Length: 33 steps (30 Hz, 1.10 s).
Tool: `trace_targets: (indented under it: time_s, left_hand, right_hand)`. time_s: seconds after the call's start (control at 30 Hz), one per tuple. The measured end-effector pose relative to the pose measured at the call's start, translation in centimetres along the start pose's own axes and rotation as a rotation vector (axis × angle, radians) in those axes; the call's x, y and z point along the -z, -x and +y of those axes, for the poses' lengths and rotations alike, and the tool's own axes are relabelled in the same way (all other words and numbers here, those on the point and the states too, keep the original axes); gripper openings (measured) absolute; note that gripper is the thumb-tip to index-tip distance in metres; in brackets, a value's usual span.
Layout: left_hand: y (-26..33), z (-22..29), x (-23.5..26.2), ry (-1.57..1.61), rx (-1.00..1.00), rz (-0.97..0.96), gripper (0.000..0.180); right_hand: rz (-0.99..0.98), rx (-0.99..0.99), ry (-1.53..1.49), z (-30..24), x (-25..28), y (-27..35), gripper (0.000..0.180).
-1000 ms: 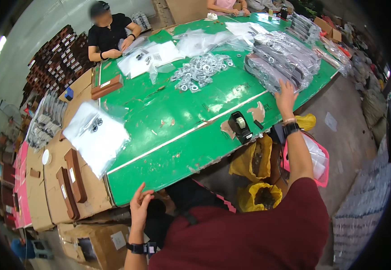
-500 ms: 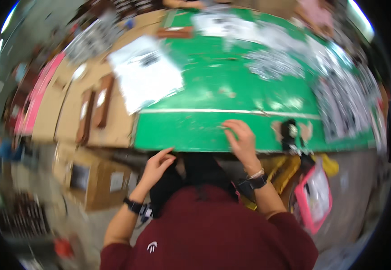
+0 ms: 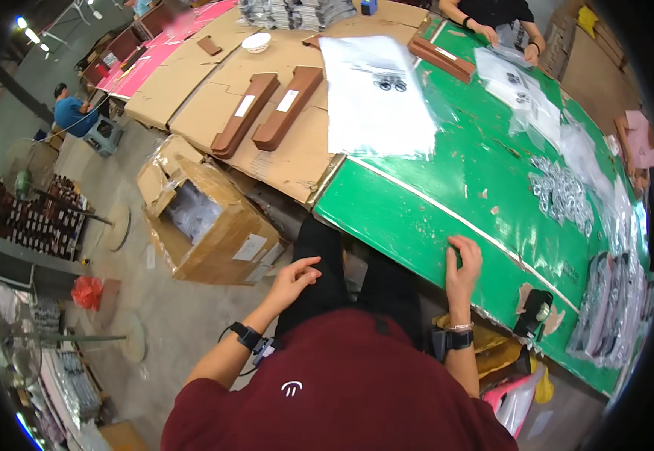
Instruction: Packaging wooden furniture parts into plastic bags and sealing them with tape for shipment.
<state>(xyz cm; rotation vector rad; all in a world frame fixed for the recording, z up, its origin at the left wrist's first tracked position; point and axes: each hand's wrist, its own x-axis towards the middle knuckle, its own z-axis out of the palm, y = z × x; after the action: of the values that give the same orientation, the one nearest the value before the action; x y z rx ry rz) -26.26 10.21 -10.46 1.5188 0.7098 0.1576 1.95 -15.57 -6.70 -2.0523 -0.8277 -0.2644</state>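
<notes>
Right hand (image 3: 462,264) rests flat on the green bench (image 3: 447,188) at its near edge, fingers loosely spread, palm down, gripping nothing. It touches only the bench top, just inside the white line painted along that edge. Black watch on that wrist.

Left hand (image 3: 293,276) is off the bench, hanging in the air below the near edge over the person's black trousers (image 3: 327,263). Fingers half curled, thumb out, empty. Black band with a cable on that wrist.

Nearest thing to the right hand: a small black device (image 3: 531,314) lying at the near edge toward the bench's right end, beside patches where the green cover is torn. Near but apart from the hand.

Further along the right end: a stack of grey bagged parts (image 3: 613,316). Toward the far edge, a loose pile of small metal rings (image 3: 564,197). At the left end, a large clear plastic bag (image 3: 376,98) lies across the joint between the green top and the cardboard sheets (image 3: 267,128) next to it. Two brown wooden blocks (image 3: 267,109) sit on the cardboard.

Open cardboard box (image 3: 206,218) stands on the floor left of the person's legs. Another person's hands work at the far edge, well apart.
</notes>
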Motion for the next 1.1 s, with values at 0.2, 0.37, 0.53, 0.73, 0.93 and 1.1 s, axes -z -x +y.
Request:
trace_targets:
  time_s: [0.2,0.37,0.53,0.73,0.93,1.1]
  left_hand:
    - [-3.8,8.9,2.0,-0.117,-0.251,0.005,0.055]
    - [-2.4,21.7,7.3,-0.024,-0.263,0.143,0.041]
    - [-1.2,23.3,25.0,-0.767,0.229,0.314,0.024]
    - [-6.1,16.6,28.0,-0.928,0.745,-0.229,0.039]
    - [-10.3,9.7,28.3,-0.979,0.901,-0.496,0.047]
    - [-5.2,15.5,31.3,-1.132,0.405,-0.191,0.026]
  right_hand:
    - [-0.016,0.028,0.019,-0.3,-0.5,-0.4,0.016]
    - [-0.023,0.037,0.039,0.9,-0.3,-0.2,0.016]
    - [-0.052,0.040,0.038,0.0,-0.2,-0.3,0.015]
    - [-0.083,-0.030,0.074,0.7,0.1,-0.3,0.015]
    - [-0.142,-0.091,0.015,0.6,0.8,-1.1,0.014]
    - [-0.196,-0.260,-0.129,-1.9,0.2,-3.6,0.013]
